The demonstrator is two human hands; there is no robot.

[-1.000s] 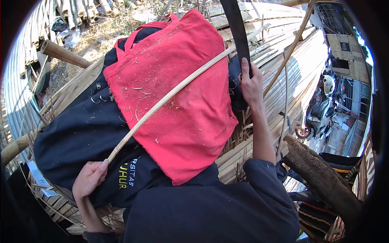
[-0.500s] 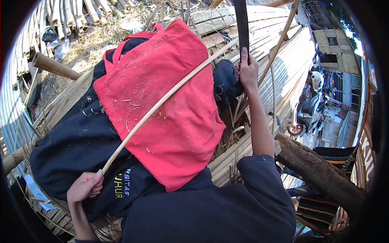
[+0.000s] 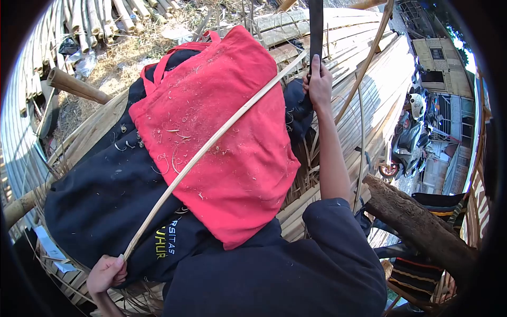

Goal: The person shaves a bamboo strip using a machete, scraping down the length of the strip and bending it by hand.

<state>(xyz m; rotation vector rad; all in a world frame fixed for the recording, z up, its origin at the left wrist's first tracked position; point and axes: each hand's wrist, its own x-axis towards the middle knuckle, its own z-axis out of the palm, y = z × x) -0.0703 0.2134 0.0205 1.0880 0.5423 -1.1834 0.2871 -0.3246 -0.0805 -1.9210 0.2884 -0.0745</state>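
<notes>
A long pale bamboo strip (image 3: 215,138) runs diagonally over a red cloth bag (image 3: 232,195) strewn with fine shavings. My left hand (image 3: 107,273) pinches the strip's lower end, at the bottom left. Beyond the bag's right edge, my right hand (image 3: 319,84) is wrapped round the handle of a large dark-bladed knife (image 3: 316,31), its thumb along the handle and its blade pointing up and away. The strip's far end lies close beside the knife; whether they touch I cannot tell. Dark cloth (image 3: 105,211) with printed letters lies under the bag.
Split bamboo (image 3: 364,74) is stacked behind and to the right. Cut bamboo poles (image 3: 87,21) lie at the top left. A thick log (image 3: 417,219) juts in at the right, near a parked motorbike (image 3: 406,145). One bamboo pole (image 3: 79,86) sticks out at the left.
My left hand has moved down and slightly left with the strip's end, and less of the strip shows past the knife. My right hand stays round the knife handle.
</notes>
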